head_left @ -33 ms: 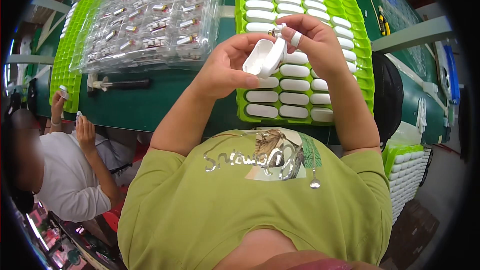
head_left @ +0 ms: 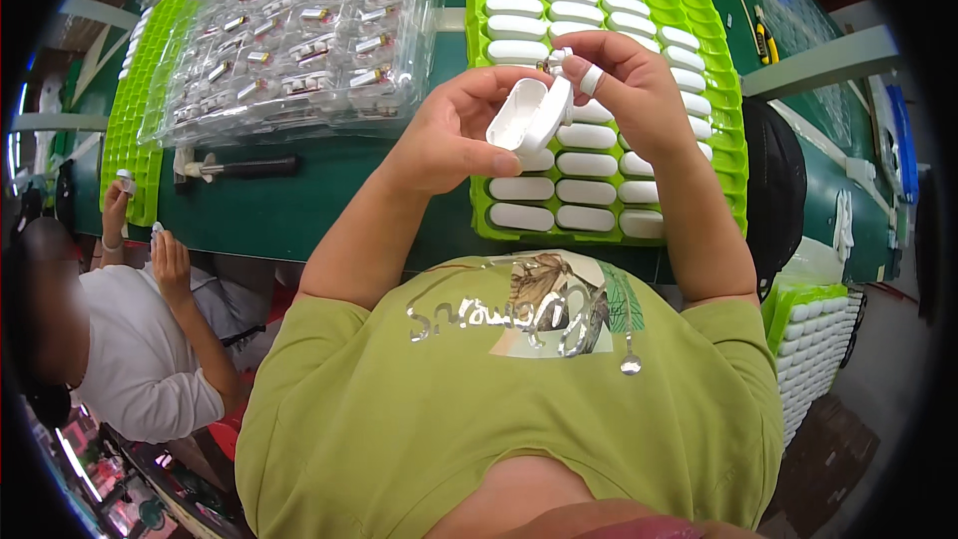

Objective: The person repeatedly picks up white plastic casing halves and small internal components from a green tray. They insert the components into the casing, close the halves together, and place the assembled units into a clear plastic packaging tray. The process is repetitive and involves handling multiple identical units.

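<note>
My left hand (head_left: 444, 135) is closed around a small white oblong case (head_left: 517, 116) with its two halves swung apart. The hollow inside of one half faces up, and the other half (head_left: 549, 120) stands tilted beside it. My right hand (head_left: 639, 90), with a white band round one digit, pinches a small white part (head_left: 562, 57) at the far end of the case. A bit of metal shows next to that part; my fingers hide the rest. Beneath both hands lies a bright green tray (head_left: 733, 170) holding rows of white oblong cases (head_left: 587, 164).
Clear plastic trays (head_left: 299, 40) of small metallic parts are stacked on the green table (head_left: 239, 215) at left. A black-handled hammer (head_left: 249, 167) lies before them. Yellow-black cutters (head_left: 764, 40) sit at right, beyond a grey bar (head_left: 828, 65). At far left a co-worker's hand (head_left: 172, 268) holds something small.
Almost nothing differs. The view has shifted very slightly, and both hands keep the same hold on the case and the small part.
</note>
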Tool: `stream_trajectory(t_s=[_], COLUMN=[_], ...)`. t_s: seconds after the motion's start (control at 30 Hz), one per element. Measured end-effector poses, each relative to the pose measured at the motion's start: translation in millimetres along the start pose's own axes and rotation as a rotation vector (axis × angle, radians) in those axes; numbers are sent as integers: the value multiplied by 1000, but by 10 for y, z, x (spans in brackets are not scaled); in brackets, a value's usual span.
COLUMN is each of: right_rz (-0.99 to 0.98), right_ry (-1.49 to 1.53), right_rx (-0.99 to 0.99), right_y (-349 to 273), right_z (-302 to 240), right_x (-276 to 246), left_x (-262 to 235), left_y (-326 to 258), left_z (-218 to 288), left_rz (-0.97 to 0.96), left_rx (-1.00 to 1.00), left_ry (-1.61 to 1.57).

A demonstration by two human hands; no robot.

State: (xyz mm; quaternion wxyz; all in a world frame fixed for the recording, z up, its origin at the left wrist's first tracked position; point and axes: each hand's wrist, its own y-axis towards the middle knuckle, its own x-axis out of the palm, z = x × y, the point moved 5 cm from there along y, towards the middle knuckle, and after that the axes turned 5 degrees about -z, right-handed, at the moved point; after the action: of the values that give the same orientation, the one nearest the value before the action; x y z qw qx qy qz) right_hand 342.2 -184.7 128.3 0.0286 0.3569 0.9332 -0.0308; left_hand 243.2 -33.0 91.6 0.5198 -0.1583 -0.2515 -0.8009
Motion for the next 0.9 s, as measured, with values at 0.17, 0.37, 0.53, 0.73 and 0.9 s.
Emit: stream_trajectory(t_s=[0.17, 0.37, 0.53, 0.73, 0.9], right_rz=[-69, -75, 72, -7, 1], right_ry=[-144, -134, 114, -138, -469], right_rx=[-307, -330, -321, -347, -353], right_y=[-335, -402, -422, -476, -477], right_z=[10, 24, 85, 42, -27], right_x=[-12, 9, -217, -14, 72], left_x=[53, 42, 119, 119, 132], left_y=[8, 6, 39, 27, 30], left_z=[-41, -108, 31, -51, -74], left_rz=[-40, -53, 98, 259, 208], left_rx=[-72, -113, -104, -64, -18], left_ry=[-68, -27, 463, 779, 958])
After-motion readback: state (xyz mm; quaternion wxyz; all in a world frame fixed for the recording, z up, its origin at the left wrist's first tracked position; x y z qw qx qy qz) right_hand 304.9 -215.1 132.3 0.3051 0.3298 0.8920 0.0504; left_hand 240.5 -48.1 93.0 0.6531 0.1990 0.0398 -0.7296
